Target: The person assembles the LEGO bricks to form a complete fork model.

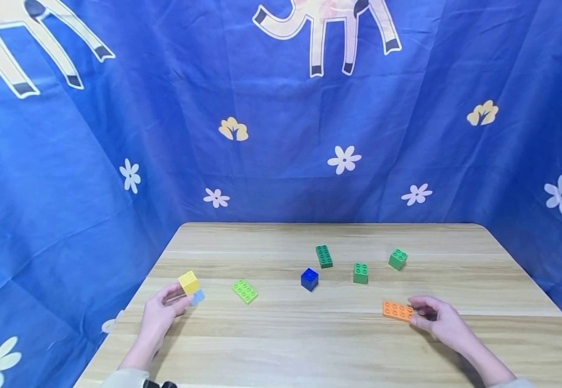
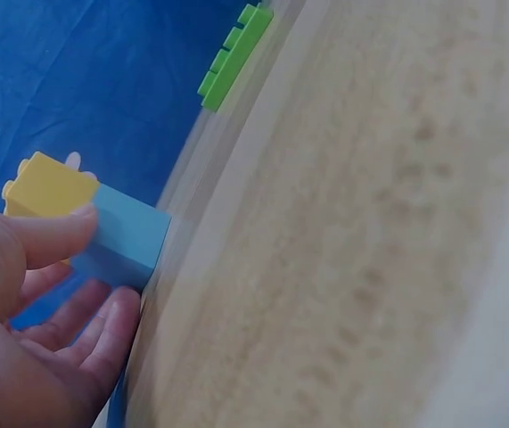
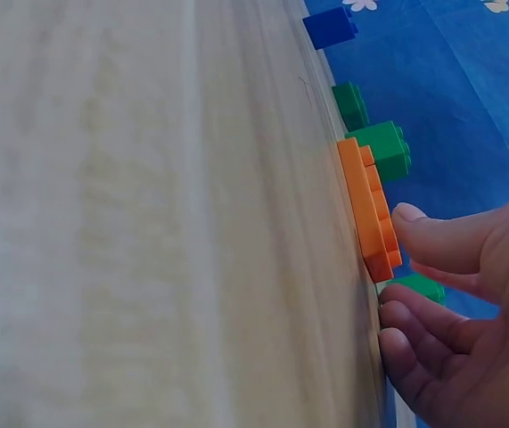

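Observation:
In my left hand (image 1: 161, 310) are a yellow toy brick (image 1: 189, 282) and a light blue brick (image 1: 197, 297), stacked with the yellow one on top. The left wrist view shows the thumb pressed near the seam of the two, with the light blue brick (image 2: 129, 234) close to the tabletop. An orange brick (image 1: 396, 311), studs up, lies flat on the table. Around its right end is my right hand (image 1: 438, 320), thumb and fingers spread apart. From the right wrist, the thumb is beside the studs of the orange brick (image 3: 367, 209); contact is unclear.
A lime green flat brick (image 1: 244, 291) lies right of the left hand. Mid-table are a dark blue brick (image 1: 309, 279), a long dark green brick (image 1: 324, 256) and a green brick (image 1: 360, 273). Another green brick (image 1: 397, 259) sits farther right. A blue patterned curtain (image 1: 281, 172) borders the wooden table (image 1: 281, 345).

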`<move>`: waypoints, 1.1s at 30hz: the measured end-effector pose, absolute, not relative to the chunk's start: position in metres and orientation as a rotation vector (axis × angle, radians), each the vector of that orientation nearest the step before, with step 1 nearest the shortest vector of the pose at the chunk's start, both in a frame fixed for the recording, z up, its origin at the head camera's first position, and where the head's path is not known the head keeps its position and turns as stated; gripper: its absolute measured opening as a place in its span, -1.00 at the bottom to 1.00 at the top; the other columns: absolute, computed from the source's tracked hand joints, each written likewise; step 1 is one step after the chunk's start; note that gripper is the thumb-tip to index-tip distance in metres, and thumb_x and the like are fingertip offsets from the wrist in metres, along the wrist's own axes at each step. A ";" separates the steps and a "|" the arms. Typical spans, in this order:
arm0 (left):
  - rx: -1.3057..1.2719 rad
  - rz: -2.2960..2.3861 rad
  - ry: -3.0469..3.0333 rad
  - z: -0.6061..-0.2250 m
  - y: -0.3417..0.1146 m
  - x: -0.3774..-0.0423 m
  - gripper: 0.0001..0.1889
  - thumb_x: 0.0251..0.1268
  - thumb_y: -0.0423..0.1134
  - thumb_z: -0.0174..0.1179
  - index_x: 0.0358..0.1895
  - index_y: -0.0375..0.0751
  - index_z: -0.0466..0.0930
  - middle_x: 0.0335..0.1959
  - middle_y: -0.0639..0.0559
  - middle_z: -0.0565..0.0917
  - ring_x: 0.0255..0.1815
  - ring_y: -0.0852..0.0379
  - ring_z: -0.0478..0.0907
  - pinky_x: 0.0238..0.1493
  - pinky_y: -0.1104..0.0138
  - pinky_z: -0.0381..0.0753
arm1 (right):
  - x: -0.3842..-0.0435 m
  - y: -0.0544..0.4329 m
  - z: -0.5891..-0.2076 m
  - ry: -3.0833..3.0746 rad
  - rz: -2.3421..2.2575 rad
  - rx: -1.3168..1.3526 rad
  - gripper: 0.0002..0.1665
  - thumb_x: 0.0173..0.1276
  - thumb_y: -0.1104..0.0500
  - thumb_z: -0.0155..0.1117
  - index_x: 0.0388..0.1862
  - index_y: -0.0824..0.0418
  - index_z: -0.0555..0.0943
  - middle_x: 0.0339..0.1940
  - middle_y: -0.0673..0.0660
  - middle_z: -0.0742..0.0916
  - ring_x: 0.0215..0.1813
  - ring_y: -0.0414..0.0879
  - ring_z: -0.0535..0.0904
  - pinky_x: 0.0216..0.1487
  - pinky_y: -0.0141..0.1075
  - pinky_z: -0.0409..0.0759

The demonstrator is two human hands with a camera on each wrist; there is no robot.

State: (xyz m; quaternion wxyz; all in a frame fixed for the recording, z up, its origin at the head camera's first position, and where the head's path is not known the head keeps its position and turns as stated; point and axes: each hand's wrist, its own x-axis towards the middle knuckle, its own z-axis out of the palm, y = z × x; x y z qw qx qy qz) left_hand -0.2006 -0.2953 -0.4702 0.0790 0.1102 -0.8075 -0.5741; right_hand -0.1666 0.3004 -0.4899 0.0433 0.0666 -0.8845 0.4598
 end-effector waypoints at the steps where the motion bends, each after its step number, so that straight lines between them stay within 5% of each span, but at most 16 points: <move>1: 0.329 -1.725 -2.413 -0.470 -0.295 -0.200 -0.32 0.11 -0.19 0.33 0.26 -0.41 0.28 0.16 -0.33 0.45 -0.27 0.50 0.51 -0.22 0.42 0.61 | -0.167 0.300 -0.490 -2.709 1.401 0.203 -0.45 -0.02 0.25 0.45 -0.01 0.39 0.55 -0.12 0.20 0.66 -0.21 -0.16 0.53 -0.19 -0.40 0.55; 15: 0.449 -1.812 -2.346 -0.468 -0.292 -0.187 -0.33 0.10 -0.16 0.34 0.21 -0.39 0.26 -0.01 -0.13 0.57 -0.30 0.37 0.56 -0.20 0.37 0.62 | -0.168 0.297 -0.489 -2.757 1.273 0.238 -0.48 -0.03 0.23 0.46 -0.04 0.34 0.59 -0.17 0.09 0.62 -0.22 -0.16 0.49 -0.21 -0.40 0.52; 28: 0.359 -1.726 -2.415 -0.473 -0.286 -0.175 -0.42 0.08 -0.10 0.35 0.13 -0.36 0.46 -0.09 -0.01 0.67 -0.24 0.39 0.56 -0.22 0.41 0.60 | -0.170 0.295 -0.491 -2.772 1.215 0.298 -0.52 -0.05 0.27 0.46 -0.06 0.30 0.61 -0.23 0.05 0.59 -0.23 -0.18 0.47 -0.22 -0.39 0.49; 33: 0.324 -1.734 -2.415 -0.473 -0.282 -0.172 -0.45 0.11 -0.13 0.33 0.12 -0.36 0.46 -0.05 -0.09 0.64 -0.24 0.36 0.57 -0.26 0.38 0.61 | -0.169 0.295 -0.493 -2.766 1.172 0.312 -0.51 -0.08 0.28 0.48 -0.08 0.29 0.62 -0.27 0.02 0.58 -0.25 -0.22 0.44 -0.25 -0.40 0.48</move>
